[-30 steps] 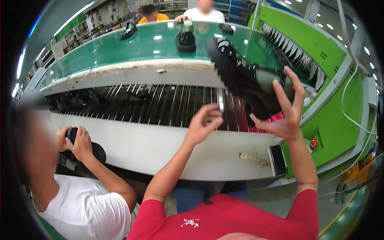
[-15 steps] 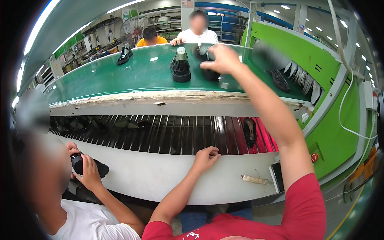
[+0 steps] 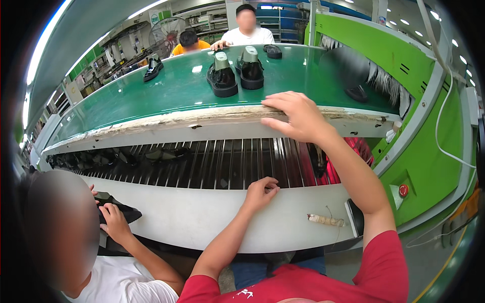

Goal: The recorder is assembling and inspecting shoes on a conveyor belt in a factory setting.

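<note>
My right hand (image 3: 298,117) is held over the worn front edge of the green conveyor belt (image 3: 166,96), its thumb and fingers apart with nothing between them. Beyond it on the belt, two glossy black shoes (image 3: 222,81) with grey-green linings stand upright side by side. My left hand (image 3: 262,193) rests on the inner edge of the white ledge (image 3: 202,217), fingers curled and apparently holding nothing. Past my right forearm, partly hidden by it, a black shoe (image 3: 318,159) lies on the metal rollers (image 3: 237,161) beside a red glow.
A co-worker at my left holds a black shoe (image 3: 124,209). Other shoes lie on the rollers at left. A green machine (image 3: 424,136) with white bristles and a red button (image 3: 403,190) stands at right. A wrapped stick (image 3: 326,220) lies on the ledge. Two people stand across the belt.
My right hand has drawn back toward me from the shoes, which now stand together in plain view. My left hand stays on the ledge. The co-worker leans in and has turned the shoe.
</note>
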The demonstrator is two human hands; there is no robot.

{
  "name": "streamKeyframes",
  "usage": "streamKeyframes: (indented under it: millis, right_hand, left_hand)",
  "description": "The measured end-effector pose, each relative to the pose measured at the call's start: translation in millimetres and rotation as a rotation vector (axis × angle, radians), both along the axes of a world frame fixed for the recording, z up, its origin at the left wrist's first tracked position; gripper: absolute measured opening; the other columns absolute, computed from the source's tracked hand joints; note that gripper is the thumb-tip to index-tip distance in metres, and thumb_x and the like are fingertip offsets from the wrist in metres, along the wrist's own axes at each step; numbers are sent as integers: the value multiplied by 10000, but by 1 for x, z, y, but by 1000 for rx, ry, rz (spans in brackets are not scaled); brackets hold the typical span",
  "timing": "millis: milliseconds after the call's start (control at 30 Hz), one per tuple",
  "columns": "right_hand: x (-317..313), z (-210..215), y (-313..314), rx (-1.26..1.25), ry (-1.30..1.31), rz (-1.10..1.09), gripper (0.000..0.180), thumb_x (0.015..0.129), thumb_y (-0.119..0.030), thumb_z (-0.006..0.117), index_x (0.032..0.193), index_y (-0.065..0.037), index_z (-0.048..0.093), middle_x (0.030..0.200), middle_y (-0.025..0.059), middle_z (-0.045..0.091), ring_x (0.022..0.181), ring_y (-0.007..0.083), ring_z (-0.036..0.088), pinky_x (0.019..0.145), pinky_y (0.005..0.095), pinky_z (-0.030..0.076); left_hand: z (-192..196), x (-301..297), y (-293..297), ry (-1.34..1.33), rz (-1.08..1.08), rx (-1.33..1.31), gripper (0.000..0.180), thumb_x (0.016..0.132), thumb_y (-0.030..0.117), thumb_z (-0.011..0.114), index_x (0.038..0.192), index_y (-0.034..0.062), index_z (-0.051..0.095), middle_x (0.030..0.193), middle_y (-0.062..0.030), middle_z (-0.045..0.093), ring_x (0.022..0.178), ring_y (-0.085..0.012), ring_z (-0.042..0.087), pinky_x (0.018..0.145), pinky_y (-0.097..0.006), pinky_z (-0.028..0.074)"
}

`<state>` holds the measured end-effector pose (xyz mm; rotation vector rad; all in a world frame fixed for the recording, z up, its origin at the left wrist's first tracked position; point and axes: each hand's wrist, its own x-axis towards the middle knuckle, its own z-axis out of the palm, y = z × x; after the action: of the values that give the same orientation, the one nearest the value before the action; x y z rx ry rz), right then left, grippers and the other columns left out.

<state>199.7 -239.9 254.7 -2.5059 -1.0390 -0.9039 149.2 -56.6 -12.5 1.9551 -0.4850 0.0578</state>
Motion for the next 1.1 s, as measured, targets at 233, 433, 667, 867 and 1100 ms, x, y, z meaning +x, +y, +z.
streamKeyframes:
  millis: [233, 433, 667, 867, 1100]
  right_hand:
    - [-24, -53, 1, 150, -444, -167, 608, 876, -323, 834, 1390, -58, 649, 1390, 114, 657, 1297, 314, 606, 1121, 494, 424]
    - [-22, -63, 10, 245, -436, -174, 657, 832, -281, 836, 1404, -48, 611, 1392, 130, 622, 1322, 333, 568, 1161, 514, 388]
    - [-27, -61, 10, 269, -406, -185, 634, 835, -268, 831, 1393, -53, 624, 1379, 125, 628, 1321, 333, 569, 1175, 513, 385]
    - [-27, -62, 14, 282, -393, -199, 620, 842, -265, 828, 1391, -53, 630, 1389, 121, 630, 1333, 330, 564, 1183, 510, 384]
    - [-29, -62, 12, 278, -383, -198, 628, 843, -235, 830, 1410, -66, 622, 1403, 108, 628, 1335, 321, 573, 1167, 507, 382]
  left_hand:
    - [5, -4, -1, 67, -4, -46, 307, 950, 104, 798, 1228, -9, 731, 1012, -132, 800, 864, -186, 771, 804, -315, 624]
    - [10, -5, -1, 142, -7, -54, 320, 971, 122, 793, 1254, -9, 723, 1074, -142, 794, 939, -187, 760, 879, -330, 615]
    - [5, -4, 2, 144, -16, -62, 325, 986, 125, 794, 1272, -8, 714, 1081, -135, 794, 975, -176, 757, 890, -330, 615]
    - [2, -4, 4, 143, -22, -84, 327, 994, 131, 790, 1277, -10, 708, 1091, -134, 789, 1003, -176, 756, 913, -330, 613]
    - [7, -8, 4, 144, -54, -80, 329, 994, 131, 782, 1275, -22, 704, 1090, -126, 791, 1000, -178, 760, 924, -325, 610]
